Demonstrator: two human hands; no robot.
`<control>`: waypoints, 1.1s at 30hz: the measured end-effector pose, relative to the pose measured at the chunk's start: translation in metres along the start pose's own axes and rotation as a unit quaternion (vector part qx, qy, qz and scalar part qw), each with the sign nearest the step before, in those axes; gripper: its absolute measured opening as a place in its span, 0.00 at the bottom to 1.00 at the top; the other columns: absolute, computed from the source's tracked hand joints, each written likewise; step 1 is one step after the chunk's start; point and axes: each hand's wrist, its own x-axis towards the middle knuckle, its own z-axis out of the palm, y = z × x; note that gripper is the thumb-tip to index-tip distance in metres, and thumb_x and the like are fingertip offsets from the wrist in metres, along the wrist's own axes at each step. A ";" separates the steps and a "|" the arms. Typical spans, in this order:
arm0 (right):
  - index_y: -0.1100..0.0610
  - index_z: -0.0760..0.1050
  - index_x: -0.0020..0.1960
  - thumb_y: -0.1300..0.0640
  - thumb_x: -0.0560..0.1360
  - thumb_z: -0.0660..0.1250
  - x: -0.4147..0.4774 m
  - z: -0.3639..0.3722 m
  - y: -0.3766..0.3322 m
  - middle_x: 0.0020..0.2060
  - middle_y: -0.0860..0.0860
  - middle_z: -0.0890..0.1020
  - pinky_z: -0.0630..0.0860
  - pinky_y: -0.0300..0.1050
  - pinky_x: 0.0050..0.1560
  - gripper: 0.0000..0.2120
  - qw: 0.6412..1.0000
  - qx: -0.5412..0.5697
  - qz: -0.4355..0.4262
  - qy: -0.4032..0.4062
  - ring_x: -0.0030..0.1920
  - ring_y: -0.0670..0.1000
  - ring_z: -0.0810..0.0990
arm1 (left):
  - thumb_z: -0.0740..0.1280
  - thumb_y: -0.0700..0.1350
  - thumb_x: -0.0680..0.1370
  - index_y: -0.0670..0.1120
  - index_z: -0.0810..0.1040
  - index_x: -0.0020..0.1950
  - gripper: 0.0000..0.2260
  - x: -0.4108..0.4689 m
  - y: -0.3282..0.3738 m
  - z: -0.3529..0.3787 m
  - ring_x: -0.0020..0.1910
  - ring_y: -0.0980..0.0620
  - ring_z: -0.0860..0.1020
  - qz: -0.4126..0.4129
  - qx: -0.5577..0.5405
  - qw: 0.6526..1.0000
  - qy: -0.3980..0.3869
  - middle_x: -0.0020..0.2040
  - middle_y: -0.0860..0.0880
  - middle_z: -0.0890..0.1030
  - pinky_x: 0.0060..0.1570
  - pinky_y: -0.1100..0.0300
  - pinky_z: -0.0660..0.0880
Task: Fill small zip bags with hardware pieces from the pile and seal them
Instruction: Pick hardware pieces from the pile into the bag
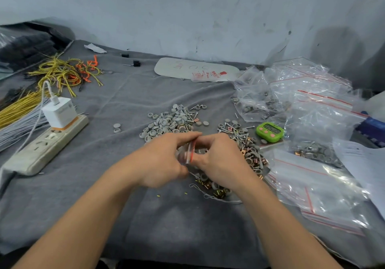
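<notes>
A small clear zip bag [188, 152] with a red seal strip is pinched between both hands above the grey cloth. My left hand [164, 160] grips its left side with thumb and fingers. My right hand [218, 160] holds the right side at the strip. Behind the hands lies a pile of grey round caps [168, 122]. To the right, screws, caps and copper-coloured clips [248, 147] are heaped together. More clips [216, 189] lie under my right wrist. What the bag holds is hidden by my fingers.
A green timer [270, 132] sits right of the pile. Clear zip bags [312, 185], some filled with hardware, cover the right side. A power strip with a white charger [48, 141] lies left, with yellow and orange wires [64, 72] behind it. A wall closes the back.
</notes>
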 end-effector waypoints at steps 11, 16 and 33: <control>0.47 0.87 0.55 0.61 0.71 0.77 -0.006 -0.012 -0.017 0.55 0.37 0.85 0.72 0.43 0.67 0.15 0.982 -0.027 -0.185 -0.035 0.60 0.40 0.81 | 0.81 0.46 0.59 0.65 0.62 0.74 0.48 0.001 -0.010 0.000 0.54 0.61 0.78 0.021 0.091 0.990 0.106 0.59 0.64 0.79 0.48 0.75 0.72; 0.44 0.85 0.35 0.60 0.70 0.75 -0.012 -0.025 -0.012 0.29 0.35 0.82 0.71 0.26 0.34 0.11 0.985 -0.005 -0.070 0.155 0.32 0.36 0.81 | 0.79 0.46 0.63 0.66 0.57 0.76 0.48 0.001 -0.010 0.010 0.42 0.57 0.75 -0.026 0.112 0.983 0.141 0.48 0.59 0.77 0.36 0.73 0.66; 0.50 0.83 0.44 0.51 0.76 0.70 -0.036 -0.016 0.014 0.38 0.47 0.85 0.74 0.45 0.48 0.05 0.970 -0.239 0.029 0.029 0.45 0.52 0.82 | 0.79 0.51 0.65 0.64 0.57 0.77 0.46 0.000 -0.015 0.022 0.47 0.54 0.72 -0.047 0.130 0.980 0.142 0.52 0.59 0.74 0.47 0.61 0.68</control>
